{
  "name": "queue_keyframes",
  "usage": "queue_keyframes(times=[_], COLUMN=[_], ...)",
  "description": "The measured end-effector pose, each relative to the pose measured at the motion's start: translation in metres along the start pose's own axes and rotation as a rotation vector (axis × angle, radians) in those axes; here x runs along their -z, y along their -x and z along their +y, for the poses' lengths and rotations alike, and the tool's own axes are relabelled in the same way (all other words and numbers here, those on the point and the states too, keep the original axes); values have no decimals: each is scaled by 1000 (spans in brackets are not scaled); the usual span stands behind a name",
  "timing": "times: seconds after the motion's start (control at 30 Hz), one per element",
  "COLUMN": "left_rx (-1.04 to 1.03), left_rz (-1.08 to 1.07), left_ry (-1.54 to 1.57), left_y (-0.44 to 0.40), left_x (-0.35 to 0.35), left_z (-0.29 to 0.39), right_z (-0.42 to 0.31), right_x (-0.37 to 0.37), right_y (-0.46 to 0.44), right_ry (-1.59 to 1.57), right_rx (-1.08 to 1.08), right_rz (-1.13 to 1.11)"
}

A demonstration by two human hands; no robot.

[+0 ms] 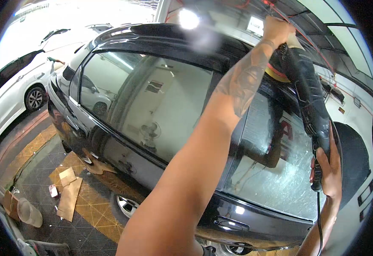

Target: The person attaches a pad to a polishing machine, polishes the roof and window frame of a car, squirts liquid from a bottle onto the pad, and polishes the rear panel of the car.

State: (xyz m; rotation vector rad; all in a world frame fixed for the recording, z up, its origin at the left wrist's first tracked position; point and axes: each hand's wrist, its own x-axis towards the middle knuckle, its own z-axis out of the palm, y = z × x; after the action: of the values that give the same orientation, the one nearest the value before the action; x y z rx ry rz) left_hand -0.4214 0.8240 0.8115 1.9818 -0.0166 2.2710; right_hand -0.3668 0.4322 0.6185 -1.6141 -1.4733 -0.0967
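A black polishing machine point(309, 91) is held up along the upper edge of a black car point(152, 181). My left hand point(278, 32), at the end of an outstretched tattooed arm, is closed round the machine's head. Lower down, my right hand point(330, 168) wraps the rear grip, from which a black cord point(318, 213) hangs. Partly hidden by my left forearm, the yellow and pink pad point(277, 74) faces the roof edge above the side window; whether it touches cannot be made out. Whitish smears cover the near window point(276, 179).
A white car point(14, 100) stands at the left. Cardboard pieces point(70, 198) and a translucent bucket point(29, 212) sit on the grey and yellow tiled floor point(99, 213). Red hoses point(314, 49) run overhead, and a bright lamp point(189, 19) shines above the roof.
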Motion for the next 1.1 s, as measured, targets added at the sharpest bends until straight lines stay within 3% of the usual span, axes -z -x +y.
queue_keyframes(times=[0.13, 0.2, 0.27, 0.37, 0.47, 0.5, 0.53, 0.6, 0.63, 0.7, 0.73, 0.8, 0.83, 0.9, 0.93, 1.0, 1.03, 1.1], left_rx=[-44, -496, -413, 106, 65, -71, -71, -393, -396, -96, -94, -526, -533, 55, 46, -703, -704, -489], left_rz=[92, 117, 55, -73, -108, -98, -102, 2, -2, -59, -62, -119, -120, -106, -107, 24, 19, -73], left_ry=[214, -355, -356, 184, 235, 49, 53, -144, -139, 209, 210, -566, -564, 194, 202, -191, -192, 52], left_y=[-7, -21, -18, -8, -17, -21, -23, -25, -26, -19, -24, -38, -40, -38, -49, -82, -81, -75], left_x=[31, 32, 46, 75, 72, 68, 67, 73, 76, 98, 107, 130, 140, 153, 148, 135, 139, 151], left_z=[-12, -31, -25, 6, -8, -17, -27, -33, -36, -29, -34, -43, -48, -64, -97, -174, -174, -167], right_z=[-27, -33, -40, -45, -52, -51, -52, -57, -59, -62, -68, -84, -98, -115, -123, -139, -147, -162], right_x=[-20, -26, -35, -44, -53, -56, -59, -69, -75, -87, -92, -106, -110, -117, -118, -118, -119, -115], right_y=[-9, -11, -11, -9, -6, -6, -6, -4, -3, -3, -4, -7, -9, -13, -16, -23, -27, -34], right_ry=[12, 20, 14, 23, 24, 23, 22, 25, 14, -16, -17, -12, 20, 40, 62, 79, 81, 83], right_rx=[2, -1, 32, -2, -39, -21, -1, -4, -17, -2, -5, -42, -68, -53, -36, -57, -69, -102], right_rz=[-42, -48, -63, -43, -13, -28, -46, -34, -36, -40, -39, -39, -57, -63, -77, -88, -102, -126])
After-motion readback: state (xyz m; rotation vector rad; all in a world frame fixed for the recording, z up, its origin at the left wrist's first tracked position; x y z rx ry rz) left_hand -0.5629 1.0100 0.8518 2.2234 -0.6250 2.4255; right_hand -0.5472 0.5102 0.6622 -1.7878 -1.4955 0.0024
